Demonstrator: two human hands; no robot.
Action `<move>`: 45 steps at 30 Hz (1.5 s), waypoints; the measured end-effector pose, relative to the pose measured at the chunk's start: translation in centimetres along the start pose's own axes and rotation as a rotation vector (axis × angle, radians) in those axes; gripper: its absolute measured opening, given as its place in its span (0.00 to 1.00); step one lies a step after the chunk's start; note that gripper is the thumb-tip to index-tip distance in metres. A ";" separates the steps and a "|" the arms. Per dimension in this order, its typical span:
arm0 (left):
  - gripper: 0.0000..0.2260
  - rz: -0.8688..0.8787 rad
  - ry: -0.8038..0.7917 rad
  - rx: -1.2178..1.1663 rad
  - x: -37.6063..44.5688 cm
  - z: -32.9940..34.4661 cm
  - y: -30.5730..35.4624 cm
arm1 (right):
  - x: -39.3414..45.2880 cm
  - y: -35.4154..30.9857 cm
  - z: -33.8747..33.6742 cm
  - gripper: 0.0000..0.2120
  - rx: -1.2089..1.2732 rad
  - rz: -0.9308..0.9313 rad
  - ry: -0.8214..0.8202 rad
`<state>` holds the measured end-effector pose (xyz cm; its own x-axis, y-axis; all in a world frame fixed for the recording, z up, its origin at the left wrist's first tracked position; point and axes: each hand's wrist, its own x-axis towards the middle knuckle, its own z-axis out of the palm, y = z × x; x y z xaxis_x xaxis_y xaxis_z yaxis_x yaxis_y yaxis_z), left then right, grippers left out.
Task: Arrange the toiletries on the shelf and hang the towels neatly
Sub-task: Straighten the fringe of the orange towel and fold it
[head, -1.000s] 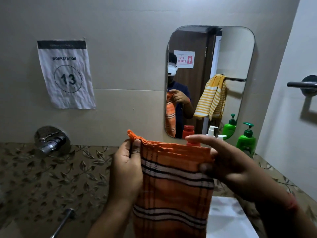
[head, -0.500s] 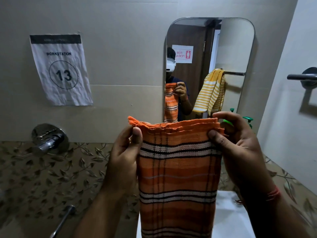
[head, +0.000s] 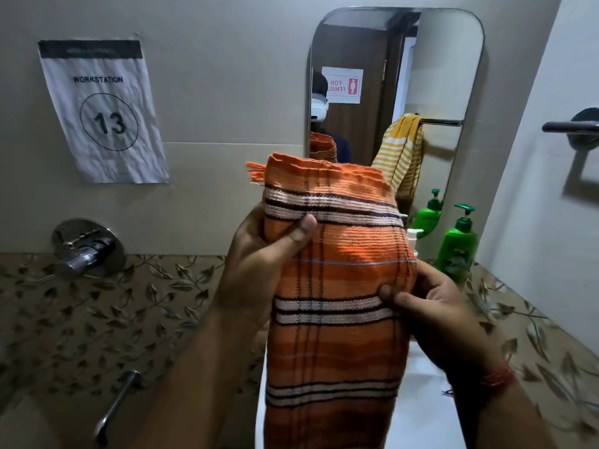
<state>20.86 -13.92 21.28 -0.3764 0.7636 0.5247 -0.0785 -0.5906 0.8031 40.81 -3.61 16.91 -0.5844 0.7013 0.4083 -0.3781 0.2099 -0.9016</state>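
a: biggest first?
b: pale tiled wall [head: 227, 76] across the back, leaf-patterned band [head: 81, 312] running below it.
a: next?
b: orange striped towel [head: 334, 286], folded into a long strip, held up in the middle of the view, hanging down in front of a white basin [head: 421, 400]. fringed corner poking out at its upper left.
a: gripped how?
b: left hand [head: 259, 254] curled round the towel's left edge near the top, thumb pressed across the upper white and dark stripes. right hand [head: 431, 303] lower down on the right edge, thumb pinching the cloth at the middle stripe band, red thread round that wrist.
a: behind the towel?
b: rounded mirror [head: 453, 59] on the wall, reflecting a yellow striped towel [head: 402, 157] draped over a rail, plus a person with a white headset and a door sign.
a: left side?
b: crumpled paper notice [head: 100, 111] reading workstation 13, stuck to the wall. chrome tap valve [head: 86, 251] beneath it, metal lever [head: 113, 406] lower still.
a: right side?
b: dark wall rail [head: 570, 126] at the edge, bare. green pump bottle [head: 457, 247] on the worktop beside the mirror, its reflection just behind. white pump top [head: 413, 233] peeking out from behind the towel's right edge.
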 end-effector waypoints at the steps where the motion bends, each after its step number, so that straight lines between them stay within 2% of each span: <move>1: 0.15 -0.054 -0.087 -0.102 -0.4 -1.0 -0.3 | 0.1 0.0 0.4 0.17 0.001 -0.020 0.017; 3: 0.24 -0.288 -0.225 -0.242 -1.9 -3.1 -1.4 | 0.8 -0.6 1.1 0.18 0.038 -0.064 0.034; 5: 0.28 -0.454 -0.296 -0.213 -3.9 -3.7 -2.5 | 1.5 -1.4 1.5 0.16 0.074 -0.065 0.056; 7: 0.25 -0.383 -0.281 -0.106 -4.3 -3.2 -3.6 | 1.9 -1.6 1.5 0.14 0.095 -0.039 0.091; 9: 0.17 -0.229 -0.131 -0.033 -3.5 -2.1 -3.7 | 1.6 -1.0 1.0 0.14 0.157 -0.004 0.106; 11: 0.14 -0.144 -0.051 0.009 -2.6 -1.2 -3.1 | 0.4 0.4 0.2 0.17 0.255 0.037 0.074; 15: 0.13 -0.183 -0.084 -0.108 -2.0 -0.2 -2.1 | -1.6 3.1 0.1 0.23 0.288 0.135 -0.009; 19: 0.14 -0.274 -0.105 -0.105 -2.3 -1.0 -2.4 | -1.4 3.5 0.4 0.30 0.390 0.092 -0.028; 21: 0.16 -0.380 -0.212 -0.128 -3.1 -2.1 -2.6 | -1.2 3.1 0.5 0.32 0.443 0.091 0.001; 23: 0.19 -0.442 -0.328 -0.149 -4.0 -2.4 -3.1 | -1.1 3.1 0.4 0.27 0.458 0.095 0.031; 25: 0.16 -0.410 -0.270 -0.118 -4.3 -2.4 -3.8 | -1.1 3.1 0.6 0.18 0.447 0.091 0.056; 28: 0.19 -0.327 -0.103 -0.008 -4.0 -2.3 -4.4 | -1.1 3.4 0.7 0.22 0.404 0.110 0.095; 33: 0.15 -0.227 -0.046 0.056 -3.8 -1.7 -4.1 | -0.9 2.4 0.8 0.22 0.350 0.081 0.101; 36: 0.14 -0.268 -0.027 -0.055 -3.6 -1.4 -3.7 | -0.7 1.7 0.8 0.23 0.357 0.071 0.064; 40: 0.15 -0.385 -0.090 -0.331 -3.8 -1.2 -3.5 | -0.4 1.7 1.3 0.24 0.346 0.064 0.049; 43: 0.23 -0.472 -0.175 -0.602 -3.7 -1.6 -4.1 | -0.2 1.7 1.4 0.24 0.351 0.046 0.084; 45: 0.27 -0.509 -0.234 -0.824 -4.2 -1.6 -4.8 | 0.0 1.8 1.5 0.27 0.347 0.037 0.098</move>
<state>21.35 -14.72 14.79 0.0648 0.9562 0.2855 -0.8299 -0.1072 0.5474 39.08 -4.29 15.48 -0.5369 0.7698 0.3453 -0.5887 -0.0486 -0.8069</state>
